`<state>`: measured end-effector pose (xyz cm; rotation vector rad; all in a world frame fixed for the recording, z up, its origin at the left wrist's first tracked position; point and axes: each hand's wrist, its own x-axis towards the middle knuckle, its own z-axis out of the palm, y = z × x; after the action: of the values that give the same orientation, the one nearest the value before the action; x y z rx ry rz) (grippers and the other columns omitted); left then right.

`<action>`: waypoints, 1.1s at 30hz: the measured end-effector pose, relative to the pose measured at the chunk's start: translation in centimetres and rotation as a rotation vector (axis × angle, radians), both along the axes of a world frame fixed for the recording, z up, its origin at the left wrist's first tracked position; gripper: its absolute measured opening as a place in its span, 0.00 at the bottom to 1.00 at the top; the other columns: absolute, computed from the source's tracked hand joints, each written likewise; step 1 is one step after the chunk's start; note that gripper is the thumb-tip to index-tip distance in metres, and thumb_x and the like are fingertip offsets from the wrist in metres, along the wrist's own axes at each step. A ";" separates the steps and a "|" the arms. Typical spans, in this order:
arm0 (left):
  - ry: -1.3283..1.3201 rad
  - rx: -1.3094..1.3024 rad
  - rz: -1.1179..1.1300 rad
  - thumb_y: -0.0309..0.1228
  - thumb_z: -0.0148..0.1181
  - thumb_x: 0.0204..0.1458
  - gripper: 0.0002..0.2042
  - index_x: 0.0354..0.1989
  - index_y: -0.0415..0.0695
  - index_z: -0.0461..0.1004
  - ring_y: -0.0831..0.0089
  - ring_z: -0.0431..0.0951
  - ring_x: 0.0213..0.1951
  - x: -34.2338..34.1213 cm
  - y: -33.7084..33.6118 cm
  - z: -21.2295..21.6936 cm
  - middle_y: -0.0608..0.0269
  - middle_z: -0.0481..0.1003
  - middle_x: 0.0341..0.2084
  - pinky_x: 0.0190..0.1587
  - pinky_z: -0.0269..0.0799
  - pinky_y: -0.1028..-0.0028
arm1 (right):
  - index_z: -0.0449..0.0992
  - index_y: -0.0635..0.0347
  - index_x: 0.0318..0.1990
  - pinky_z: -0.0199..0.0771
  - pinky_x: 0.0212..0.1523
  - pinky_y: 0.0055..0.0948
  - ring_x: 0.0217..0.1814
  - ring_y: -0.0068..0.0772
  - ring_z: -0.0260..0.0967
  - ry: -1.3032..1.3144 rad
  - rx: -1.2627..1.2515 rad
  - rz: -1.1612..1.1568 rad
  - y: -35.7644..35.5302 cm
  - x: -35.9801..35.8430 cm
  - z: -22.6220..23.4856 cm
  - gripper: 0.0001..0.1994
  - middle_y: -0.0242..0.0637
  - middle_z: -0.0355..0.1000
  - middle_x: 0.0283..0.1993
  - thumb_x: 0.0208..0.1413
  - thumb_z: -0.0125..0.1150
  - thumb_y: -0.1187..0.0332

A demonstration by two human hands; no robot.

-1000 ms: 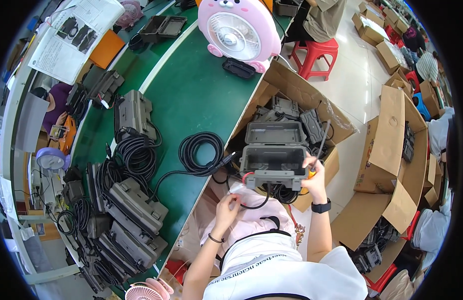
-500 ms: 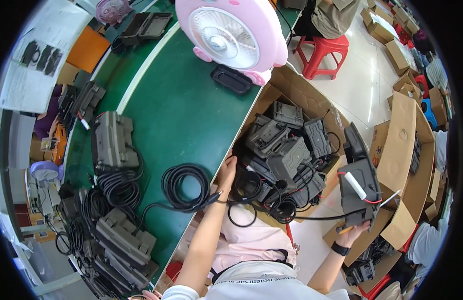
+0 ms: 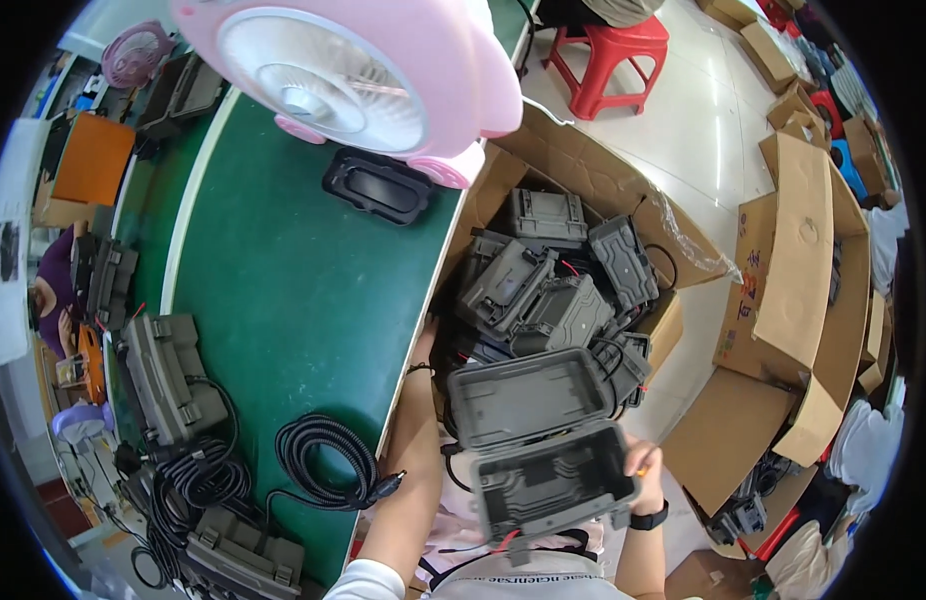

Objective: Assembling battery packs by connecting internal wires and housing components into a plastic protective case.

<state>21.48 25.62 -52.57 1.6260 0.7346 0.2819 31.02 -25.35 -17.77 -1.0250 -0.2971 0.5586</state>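
Note:
An opened grey plastic case, lid tipped back and hollow facing up, is held in front of my body. Closed around its right side is my right hand, with a small bit of orange showing at the fingers. Red and dark wires stick out at the case's lower edge. My left hand reaches down along the table's edge at the carton's left side; its fingers are hidden. Beside my left forearm, a coiled black cable lies on the green table.
Several closed grey cases fill an open carton beside the table. More cases and cables lie at the table's left. A pink fan and black tray are at the far end. Other cartons stand right.
The grey case has come from the far right to in front of me, turned with its inside facing up. My left hand has moved slightly left, its fingers now out of sight.

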 end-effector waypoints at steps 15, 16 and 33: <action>-0.197 -0.868 0.401 0.45 0.54 0.58 0.28 0.64 0.46 0.60 0.62 0.53 0.67 7.5 -10.6 15.7 0.52 0.51 0.67 0.68 0.45 0.52 | 0.76 0.58 0.31 0.65 0.24 0.17 0.20 0.15 0.60 -0.257 -0.361 0.454 10.4 7.9 2.5 0.17 0.42 0.69 0.60 0.26 0.71 0.77; -0.174 -0.848 0.345 0.45 0.54 0.58 0.28 0.64 0.46 0.60 0.62 0.52 0.67 7.5 -10.8 15.8 0.52 0.51 0.67 0.68 0.45 0.52 | 0.76 0.58 0.31 0.65 0.24 0.16 0.23 0.16 0.63 -0.269 -0.354 0.432 10.8 7.9 1.7 0.17 0.40 0.70 0.57 0.26 0.71 0.77; 0.054 -0.162 -0.317 0.45 0.59 0.54 0.33 0.65 0.43 0.58 0.61 0.51 0.68 2.9 -11.7 24.4 0.53 0.53 0.67 0.68 0.46 0.57 | 0.75 0.54 0.36 0.76 0.35 0.27 0.30 0.29 0.76 -0.475 -0.554 0.403 19.4 9.8 -0.9 0.19 0.64 0.58 0.64 0.31 0.72 0.74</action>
<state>24.33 13.91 -28.20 1.5716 0.5156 -0.0489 40.79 -5.95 -18.69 -1.6539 -0.8115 0.7801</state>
